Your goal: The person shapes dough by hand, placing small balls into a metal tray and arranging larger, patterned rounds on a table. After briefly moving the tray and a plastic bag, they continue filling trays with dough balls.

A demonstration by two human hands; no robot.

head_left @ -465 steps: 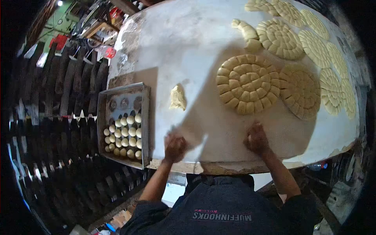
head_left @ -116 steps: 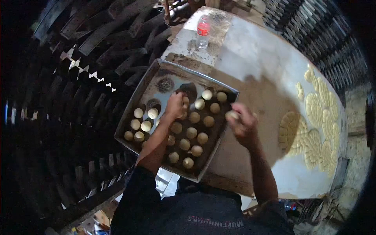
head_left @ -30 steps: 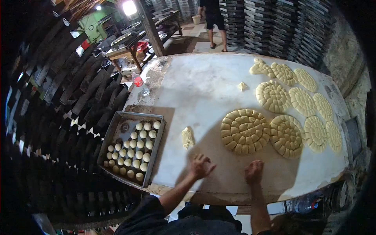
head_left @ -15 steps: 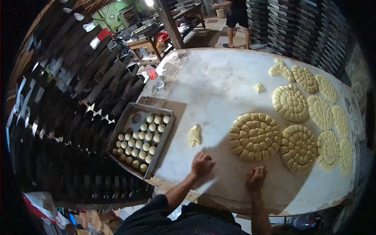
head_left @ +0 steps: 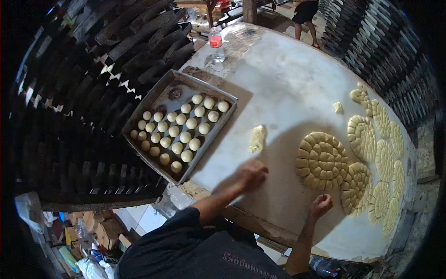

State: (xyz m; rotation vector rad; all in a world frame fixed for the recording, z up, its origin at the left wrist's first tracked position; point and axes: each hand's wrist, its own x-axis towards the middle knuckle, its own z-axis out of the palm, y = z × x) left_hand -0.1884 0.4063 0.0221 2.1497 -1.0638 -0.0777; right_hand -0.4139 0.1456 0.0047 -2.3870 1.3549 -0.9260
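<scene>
My left hand [head_left: 253, 176], slightly blurred, is curled closed over the pale table [head_left: 283, 69], just below a small oblong piece of dough [head_left: 257, 138]. Whatever its fingers hold, if anything, is hidden. My right hand [head_left: 321, 205] is also curled closed, below a large round of dough scored into chunks [head_left: 322, 161]; its fingertips are too small to show any contents. Beside that round lies another scored round [head_left: 356, 188]. On the left, a metal tray [head_left: 203, 156] holds rows of round dough balls [head_left: 186, 137].
More scored rounds [head_left: 383, 158] lie along the right side, near a small dough scrap [head_left: 338, 108]. A plastic bottle [head_left: 216, 45] stands at the far left corner. Dark stacked trays [head_left: 134, 42] flank the table. A person [head_left: 305, 18] stands beyond it.
The view has turned and shifted toward the tray, which now looks larger. Both hands remain curled; my left hand is more blurred. The person beyond the table appears nearer the top edge of the view.
</scene>
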